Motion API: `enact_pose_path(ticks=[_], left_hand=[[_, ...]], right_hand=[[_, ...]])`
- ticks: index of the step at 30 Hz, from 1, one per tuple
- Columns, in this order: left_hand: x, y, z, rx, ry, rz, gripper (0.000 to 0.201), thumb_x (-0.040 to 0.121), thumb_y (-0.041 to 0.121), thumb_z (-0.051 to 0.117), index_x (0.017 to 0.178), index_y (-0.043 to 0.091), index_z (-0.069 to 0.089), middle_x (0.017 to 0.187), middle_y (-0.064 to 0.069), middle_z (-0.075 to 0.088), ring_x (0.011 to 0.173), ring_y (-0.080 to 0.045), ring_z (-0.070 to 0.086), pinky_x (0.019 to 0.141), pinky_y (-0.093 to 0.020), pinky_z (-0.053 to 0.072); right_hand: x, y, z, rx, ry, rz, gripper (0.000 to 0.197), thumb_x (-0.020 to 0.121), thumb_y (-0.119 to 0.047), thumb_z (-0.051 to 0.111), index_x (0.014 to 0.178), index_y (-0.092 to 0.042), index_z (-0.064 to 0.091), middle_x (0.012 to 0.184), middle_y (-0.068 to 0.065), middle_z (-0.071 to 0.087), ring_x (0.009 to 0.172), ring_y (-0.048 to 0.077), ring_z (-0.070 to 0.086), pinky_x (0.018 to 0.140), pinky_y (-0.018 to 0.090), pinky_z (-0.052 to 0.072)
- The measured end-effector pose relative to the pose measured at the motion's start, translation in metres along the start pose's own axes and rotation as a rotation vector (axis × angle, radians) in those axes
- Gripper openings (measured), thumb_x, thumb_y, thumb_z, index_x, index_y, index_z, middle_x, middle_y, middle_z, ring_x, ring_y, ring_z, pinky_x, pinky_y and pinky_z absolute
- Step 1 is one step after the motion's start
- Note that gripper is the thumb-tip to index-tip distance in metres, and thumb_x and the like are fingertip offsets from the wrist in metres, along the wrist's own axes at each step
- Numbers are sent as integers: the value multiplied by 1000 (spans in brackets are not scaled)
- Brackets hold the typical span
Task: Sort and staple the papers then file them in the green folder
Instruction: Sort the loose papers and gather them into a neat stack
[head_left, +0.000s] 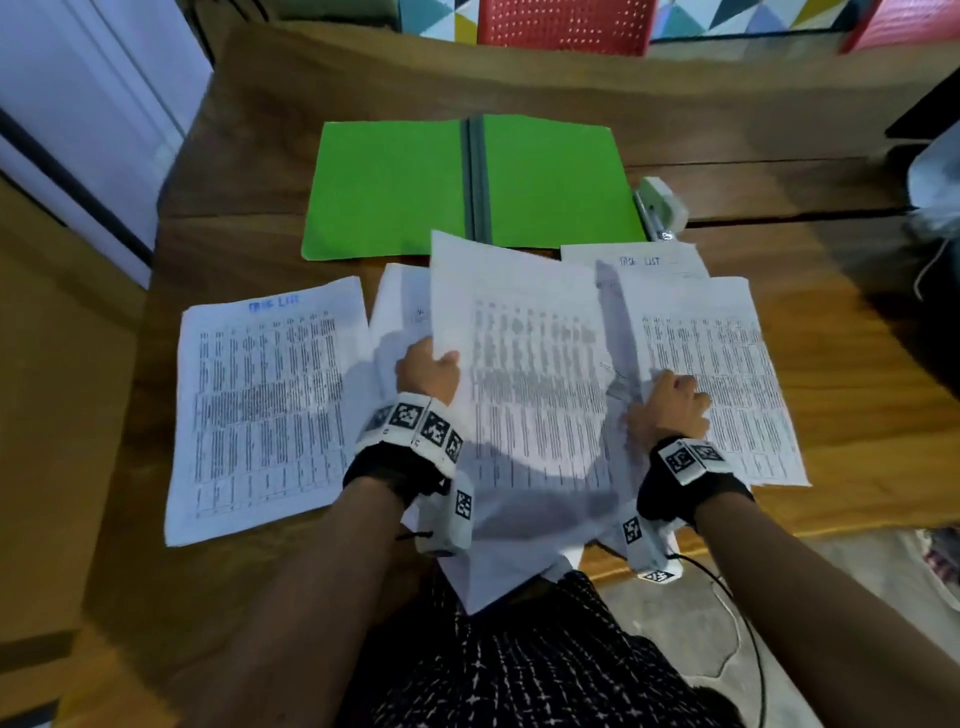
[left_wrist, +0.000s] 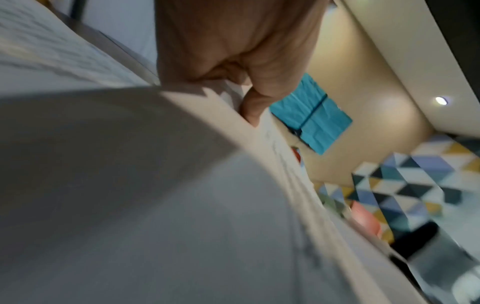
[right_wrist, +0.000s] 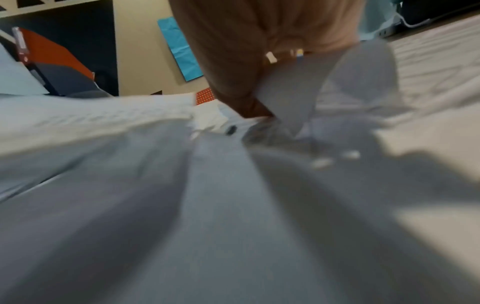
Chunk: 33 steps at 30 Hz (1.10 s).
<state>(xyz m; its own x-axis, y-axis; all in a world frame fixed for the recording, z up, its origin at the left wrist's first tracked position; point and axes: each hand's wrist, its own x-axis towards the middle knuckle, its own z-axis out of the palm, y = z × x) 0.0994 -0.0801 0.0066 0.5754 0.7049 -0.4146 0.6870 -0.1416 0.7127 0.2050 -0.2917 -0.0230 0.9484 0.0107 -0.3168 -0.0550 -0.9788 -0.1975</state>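
A green folder (head_left: 395, 187) lies open at the back of the wooden table (head_left: 260, 109), with a white stapler (head_left: 661, 205) at its right edge. Printed sheets are spread in front of it: one (head_left: 265, 410) at the left, one (head_left: 727, 374) at the right. My left hand (head_left: 428, 366) pinches the left edge of a lifted middle sheet (head_left: 530, 374), thumb on top; the left wrist view shows the thumb (left_wrist: 254, 107) on that paper (left_wrist: 130, 185). My right hand (head_left: 675, 400) grips the crumpled right edge of the same papers (right_wrist: 233, 205).
A sheet headed "TASK LIST" (head_left: 634, 260) peeks out behind the right pile, just before the stapler. Red chairs (head_left: 566, 26) stand beyond the table's far edge. A cable (head_left: 737, 618) hangs by my right forearm. The table's near edge runs under my wrists.
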Motion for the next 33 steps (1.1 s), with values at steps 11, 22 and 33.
enact_pose_path(ticks=[11,22,33], left_hand=[[-5,-7,3,-350,-3,-219,82,83,64,44,138,2,43,147,-18,41,135,-31,40,115,-37,29],[7,-44,-34,-15,340,-397,35,90,10,55,119,-11,54,127,-26,57,120,-37,54,96,-39,43],[2,-86,-46,-185,284,-301,40,85,20,65,108,-13,61,109,-29,65,99,-40,64,82,-41,52]], right_hand=[[-59,-80,-30,203,-394,-605,30,94,-18,41,109,2,57,120,26,58,113,35,55,73,24,35],[-23,-51,1,163,-149,-267,65,78,-49,61,128,-10,46,135,15,45,124,34,42,103,47,39],[-26,-39,-7,230,-281,-277,12,84,-13,59,93,-7,61,110,27,58,103,32,57,85,34,44]])
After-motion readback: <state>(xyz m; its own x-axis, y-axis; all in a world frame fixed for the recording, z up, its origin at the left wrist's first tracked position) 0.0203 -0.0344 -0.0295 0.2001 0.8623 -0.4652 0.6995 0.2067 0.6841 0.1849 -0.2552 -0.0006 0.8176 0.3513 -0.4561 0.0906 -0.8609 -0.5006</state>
